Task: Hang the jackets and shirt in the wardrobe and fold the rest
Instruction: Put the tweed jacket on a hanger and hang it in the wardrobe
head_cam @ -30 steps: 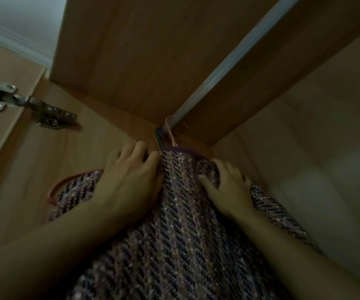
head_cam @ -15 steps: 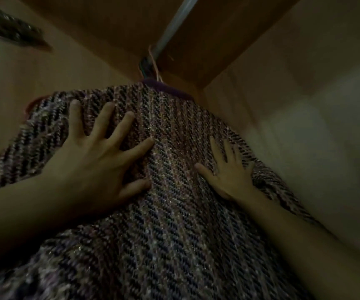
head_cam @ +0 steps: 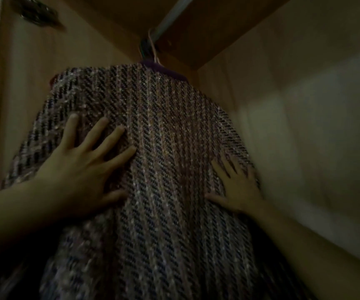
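Both hands slid lower on jacket (head_cam: 174,148). Left hand (head_cam: 81,169), right hand (head_cam: 237,189) flat, fingers spread, pressing cloth. Jacket hangs vertical from rail (head_cam: 170,14), directly ahead.

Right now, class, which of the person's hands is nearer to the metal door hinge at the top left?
Left. The left hand lies flat on the jacket below the hinge; the right hand presses the jacket's far side by the wardrobe wall.

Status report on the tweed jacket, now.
Left hand and right hand open, flat on tweed jacket. Jacket hanging on rail. Wardrobe side wall close at right hand.
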Tool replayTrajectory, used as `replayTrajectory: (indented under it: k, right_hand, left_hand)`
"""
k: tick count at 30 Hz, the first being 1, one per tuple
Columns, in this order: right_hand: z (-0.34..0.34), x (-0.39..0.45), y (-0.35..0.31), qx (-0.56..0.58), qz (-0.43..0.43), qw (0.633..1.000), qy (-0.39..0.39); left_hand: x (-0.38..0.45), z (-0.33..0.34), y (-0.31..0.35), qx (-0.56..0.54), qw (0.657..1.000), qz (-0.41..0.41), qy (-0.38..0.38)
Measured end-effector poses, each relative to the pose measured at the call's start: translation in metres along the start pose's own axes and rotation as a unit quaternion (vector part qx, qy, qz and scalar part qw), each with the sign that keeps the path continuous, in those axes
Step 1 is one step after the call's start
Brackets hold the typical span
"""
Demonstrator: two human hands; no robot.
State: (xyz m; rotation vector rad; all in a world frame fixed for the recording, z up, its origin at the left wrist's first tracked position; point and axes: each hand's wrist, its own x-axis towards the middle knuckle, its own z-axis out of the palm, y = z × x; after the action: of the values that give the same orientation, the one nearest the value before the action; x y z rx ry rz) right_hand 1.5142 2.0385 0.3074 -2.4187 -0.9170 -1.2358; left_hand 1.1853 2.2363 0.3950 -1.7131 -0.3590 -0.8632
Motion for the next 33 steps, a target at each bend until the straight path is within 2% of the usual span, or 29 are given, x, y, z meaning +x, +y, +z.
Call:
replayTrajectory:
  k: [2,5,9,17,22,29,33]
  right_hand:
    - [-0.011,-0.006,0.001,-0.012,-0.004,0.999,-0.038]
    - [-0.032,-0.009,-0.003,0.006,0.010,0.999,-0.051]
    - [-0.057,-0.020,-0.019,0.056,0.007,0.998,-0.013]
    - [-0.099,-0.048,-0.042,0.143,0.004,0.984,0.104]
    - [-0.144,-0.082,-0.057,0.107,-0.034,0.984,0.138]
    - [-0.220,-0.139,-0.130,0.076,-0.041,0.989,0.118]
    - [-0.255,-0.173,-0.190,0.108,-0.055,0.983,0.137]
  left_hand:
    - [-0.003,-0.007,0.005,0.007,0.999,-0.022,-0.045]
    - [-0.003,-0.022,0.018,-0.010,0.998,-0.019,-0.059]
    - [-0.026,-0.040,0.034,-0.028,0.999,0.012,-0.039]
    - [-0.065,-0.084,0.020,-0.086,0.994,-0.003,-0.060]
    - [-0.089,-0.119,0.008,-0.152,0.987,-0.023,-0.040]
    - [-0.161,-0.149,-0.030,-0.243,0.969,-0.035,-0.034]
    - [-0.216,-0.155,-0.071,-0.288,0.955,-0.051,-0.041]
